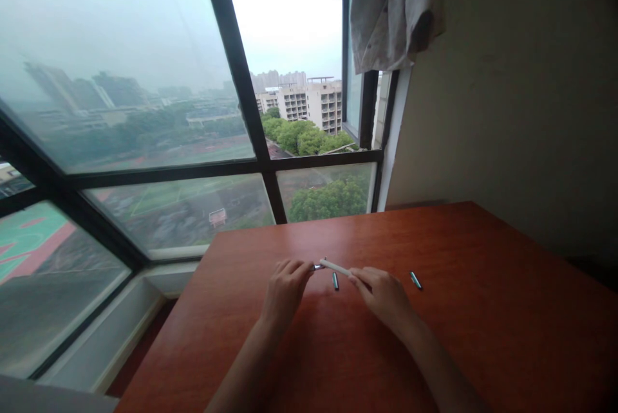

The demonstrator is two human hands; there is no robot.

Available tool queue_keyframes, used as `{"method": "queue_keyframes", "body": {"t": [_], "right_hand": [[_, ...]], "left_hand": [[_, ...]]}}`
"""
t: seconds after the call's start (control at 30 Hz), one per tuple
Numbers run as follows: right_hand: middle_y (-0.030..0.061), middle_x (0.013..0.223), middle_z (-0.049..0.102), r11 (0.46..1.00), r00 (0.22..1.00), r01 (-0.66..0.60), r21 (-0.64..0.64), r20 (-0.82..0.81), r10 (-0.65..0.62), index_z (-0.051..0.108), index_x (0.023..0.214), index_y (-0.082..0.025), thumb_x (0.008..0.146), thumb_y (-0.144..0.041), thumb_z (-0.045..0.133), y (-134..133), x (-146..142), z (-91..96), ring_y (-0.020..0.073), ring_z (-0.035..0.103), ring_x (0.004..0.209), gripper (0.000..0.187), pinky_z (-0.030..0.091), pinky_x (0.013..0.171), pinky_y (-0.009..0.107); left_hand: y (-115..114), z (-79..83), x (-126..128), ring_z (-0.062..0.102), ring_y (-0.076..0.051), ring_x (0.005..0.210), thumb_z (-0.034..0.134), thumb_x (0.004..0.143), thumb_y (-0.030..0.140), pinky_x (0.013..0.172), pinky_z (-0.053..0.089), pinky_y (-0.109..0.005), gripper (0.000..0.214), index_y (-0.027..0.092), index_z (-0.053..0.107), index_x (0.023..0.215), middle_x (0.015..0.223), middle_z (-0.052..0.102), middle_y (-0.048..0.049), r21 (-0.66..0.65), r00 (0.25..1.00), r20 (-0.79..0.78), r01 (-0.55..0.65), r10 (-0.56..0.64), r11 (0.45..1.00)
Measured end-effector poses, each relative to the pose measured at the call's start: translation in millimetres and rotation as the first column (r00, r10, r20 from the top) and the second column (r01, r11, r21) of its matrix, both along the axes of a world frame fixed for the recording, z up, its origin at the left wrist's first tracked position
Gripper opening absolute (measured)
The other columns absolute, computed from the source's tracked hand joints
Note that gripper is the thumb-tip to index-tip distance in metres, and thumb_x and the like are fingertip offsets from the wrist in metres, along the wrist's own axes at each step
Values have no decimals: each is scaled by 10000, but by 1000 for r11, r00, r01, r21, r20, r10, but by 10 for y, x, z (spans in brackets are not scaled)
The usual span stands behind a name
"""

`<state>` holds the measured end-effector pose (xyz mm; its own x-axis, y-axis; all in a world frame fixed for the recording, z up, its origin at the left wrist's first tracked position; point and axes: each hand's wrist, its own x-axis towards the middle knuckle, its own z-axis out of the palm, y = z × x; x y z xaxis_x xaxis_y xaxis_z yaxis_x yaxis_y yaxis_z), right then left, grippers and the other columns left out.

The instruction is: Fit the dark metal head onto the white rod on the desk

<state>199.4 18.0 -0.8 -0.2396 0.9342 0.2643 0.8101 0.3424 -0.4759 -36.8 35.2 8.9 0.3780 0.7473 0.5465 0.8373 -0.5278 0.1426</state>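
My left hand (pixel 286 289) is closed, its fingertips pinching a small, shiny metallic piece (pixel 317 266) that looks like part of a pen. In my right hand (pixel 385 297) is a slim white stick (pixel 337 267), gripped near its right end. The stick's far tip meets or nearly meets the metallic piece; whether they touch I cannot tell. Just below the stick a short dark tube with shiny ends (pixel 335 281), like a pen cap or barrel, lies on the table. A similar dark tube (pixel 416 280) rests to the right of my right hand.
The reddish-brown wooden table (pixel 483 336) spreads beneath both hands, its back edge close to dark-framed windows (pixel 168 173). One window pane stands open. A light garment (pixel 396 8) hangs at the upper right, beside a plain wall (pixel 506 91).
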Motion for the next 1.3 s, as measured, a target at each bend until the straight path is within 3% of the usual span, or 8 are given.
{"method": "queue_keyframes", "body": {"t": [0.23, 0.77, 0.97, 1.3], "right_hand": [[52, 937, 716, 994, 994, 107, 24, -14, -107, 685, 1031, -275, 952, -347, 411, 24, 25, -43, 200, 654, 873, 294, 418, 673, 248], [41, 942, 721, 999, 994, -31, -31, -108, 28, 704, 1010, -259, 932, -310, 452, 11, 36, 26, 186, 660, 848, 268, 430, 702, 241], [39, 922, 723, 999, 997, 50, -13, -59, -51, 697, 1016, -268, 935, -324, 446, -4, 18, 33, 194, 664, 847, 269, 423, 659, 243], [59, 943, 727, 995, 994, 95, 27, -55, -93, 699, 1013, -256, 945, -329, 426, 43, 31, -63, 204, 665, 894, 291, 448, 713, 252]], "left_hand": [[-13, -1, 22, 576, -205, 774, 524, 921, 264, 713, 405, -306, 154, 229, 671, 954, 839, 686, -48, -13, 1000, -7, 10, -10, 1000], [-21, 3, 8, 571, -210, 795, 502, 934, 266, 730, 407, -313, 179, 210, 666, 978, 864, 683, -49, -46, 1000, 7, -10, 11, 999], [-15, -8, 13, 574, -212, 800, 522, 924, 263, 729, 403, -308, 164, 217, 669, 981, 864, 686, -46, -44, 1000, 1, -6, 6, 999], [-10, -5, 12, 574, -208, 784, 525, 921, 253, 723, 400, -302, 162, 214, 671, 975, 854, 685, -52, -35, 1000, 22, 9, -8, 999]]}}
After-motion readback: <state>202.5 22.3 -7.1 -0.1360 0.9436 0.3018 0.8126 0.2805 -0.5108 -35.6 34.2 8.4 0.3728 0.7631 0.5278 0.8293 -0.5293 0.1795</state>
